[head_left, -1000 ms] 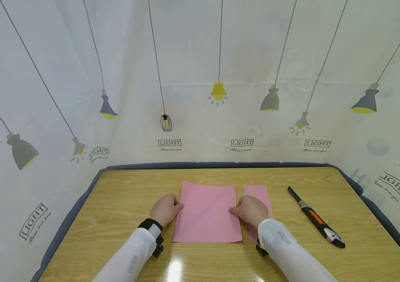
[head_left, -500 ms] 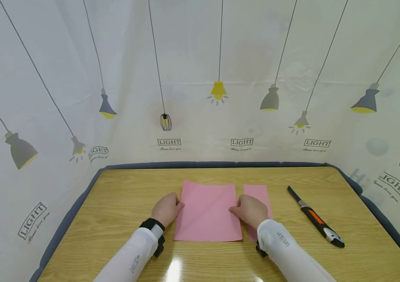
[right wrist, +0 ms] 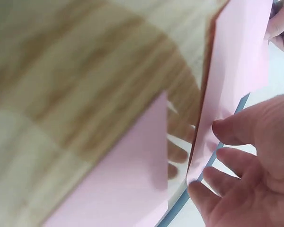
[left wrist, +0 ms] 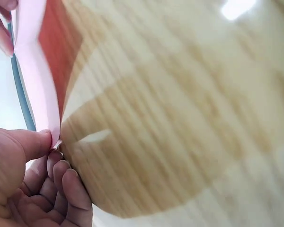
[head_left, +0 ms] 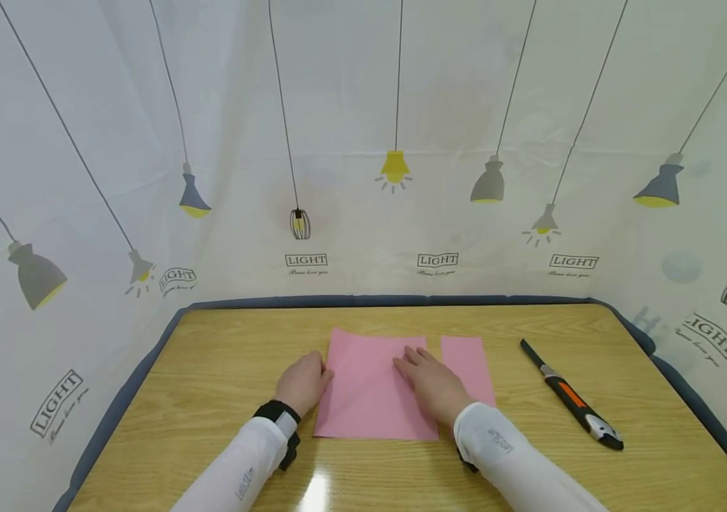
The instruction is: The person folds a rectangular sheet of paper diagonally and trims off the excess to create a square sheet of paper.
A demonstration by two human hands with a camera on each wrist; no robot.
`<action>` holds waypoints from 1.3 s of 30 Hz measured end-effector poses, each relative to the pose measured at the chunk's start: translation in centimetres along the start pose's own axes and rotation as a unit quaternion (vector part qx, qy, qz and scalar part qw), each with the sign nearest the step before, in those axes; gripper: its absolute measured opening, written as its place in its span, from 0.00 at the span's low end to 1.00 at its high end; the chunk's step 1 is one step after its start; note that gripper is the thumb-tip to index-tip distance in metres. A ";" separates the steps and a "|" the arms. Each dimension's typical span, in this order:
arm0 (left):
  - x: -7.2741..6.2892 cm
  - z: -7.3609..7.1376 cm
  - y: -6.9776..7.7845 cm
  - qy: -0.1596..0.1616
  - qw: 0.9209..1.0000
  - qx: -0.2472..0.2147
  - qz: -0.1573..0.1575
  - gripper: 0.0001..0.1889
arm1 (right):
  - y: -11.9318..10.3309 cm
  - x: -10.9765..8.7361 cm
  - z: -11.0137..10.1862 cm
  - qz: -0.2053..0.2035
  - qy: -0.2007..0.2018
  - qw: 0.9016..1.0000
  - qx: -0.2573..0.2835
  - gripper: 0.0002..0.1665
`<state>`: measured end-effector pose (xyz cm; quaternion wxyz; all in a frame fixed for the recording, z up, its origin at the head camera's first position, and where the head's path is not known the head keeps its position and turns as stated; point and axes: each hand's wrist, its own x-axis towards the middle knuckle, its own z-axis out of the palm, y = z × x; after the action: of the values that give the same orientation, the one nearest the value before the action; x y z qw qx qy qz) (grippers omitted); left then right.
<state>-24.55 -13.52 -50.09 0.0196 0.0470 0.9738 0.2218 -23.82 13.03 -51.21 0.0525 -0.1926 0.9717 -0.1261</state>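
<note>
A near-square sheet of pink paper (head_left: 366, 398) lies between the two hands, its far left corner curling up slightly. The left hand (head_left: 302, 380) pinches the sheet's left edge between thumb and curled fingers, as the left wrist view shows at the thumb tip (left wrist: 43, 142). Over the right part of the sheet is the right hand (head_left: 430, 380), fingers spread and fairly straight, fingertips at the paper's surface. In the right wrist view nothing is gripped by these fingers (right wrist: 227, 182). A narrow pink paper strip (head_left: 469, 366) lies just right of the sheet, partly hidden by the right wrist.
A utility knife (head_left: 571, 398) with a black and orange handle lies on the wooden table (head_left: 223, 355) at the right, its dark blade end pointing away. A dark blue padded edge (head_left: 351, 301) borders the table, and a lamp-print curtain (head_left: 363, 107) hangs behind.
The right hand has let go of the sheet's right edge, its fingers straightening and moving left onto the paper. The left hand keeps its pinch in the same place.
</note>
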 end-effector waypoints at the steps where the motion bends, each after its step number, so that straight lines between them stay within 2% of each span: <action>1: 0.0 0.0 0.0 -0.001 1.000 -0.001 -0.001 0.09 | -0.1 -0.1 0.0 0.002 -0.007 1.000 0.003 0.30; 4: 0.0 0.1 -0.1 0.001 1.000 0.004 -0.003 0.12 | -0.4 -0.2 -0.2 0.008 -0.022 1.000 0.013 0.30; 6: 0.0 0.1 0.0 0.008 1.000 0.016 0.011 0.17 | -0.5 -0.3 -0.3 0.009 -0.027 0.999 0.018 0.30; 7: -0.1 0.0 0.0 0.012 0.999 0.025 0.028 0.20 | -0.5 -0.3 -0.4 0.008 -0.029 0.999 0.019 0.30; 9: -0.4 0.0 0.1 0.009 0.995 0.052 0.083 0.25 | -0.5 -0.2 -0.4 0.007 -0.032 0.999 0.017 0.29; 11: -0.9 -0.1 0.3 -0.016 0.984 0.080 0.156 0.26 | -0.5 -0.1 -0.5 0.005 -0.033 0.999 0.010 0.29; 13: -1.6 -0.1 0.4 -0.055 0.968 0.098 0.226 0.26 | -0.4 0.0 -0.5 0.003 -0.031 1.000 0.002 0.29; 15: -2.2 0.0 0.5 -0.090 0.950 0.114 0.276 0.26 | -0.4 0.1 -0.6 0.002 -0.031 0.999 -0.007 0.29; 17: -2.8 0.1 0.6 -0.108 0.939 0.125 0.302 0.25 | -0.4 0.1 -0.7 0.002 -0.031 0.999 -0.011 0.30; 20: -3.4 0.3 0.5 -0.105 0.932 0.146 0.316 0.25 | -0.4 0.1 -0.8 -0.001 -0.033 0.999 -0.014 0.31; 25: -3.7 0.6 0.3 -0.098 0.927 0.165 0.321 0.24 | -0.4 0.0 -0.7 -0.003 -0.034 0.999 -0.018 0.31; 32: -3.8 0.7 0.7 -0.083 0.927 0.180 0.318 0.23 | -0.4 0.0 -0.6 -0.017 -0.029 0.999 -0.031 0.31; 39: -4.0 0.1 2.0 -0.065 0.926 0.200 0.312 0.21 | -0.8 -0.1 -0.9 0.002 -0.036 0.999 -0.018 0.30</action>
<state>-20.35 -12.04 -49.25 0.0029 0.3658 0.9306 0.0139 -23.54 12.56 -50.17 0.0841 -0.1963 0.9717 -0.1012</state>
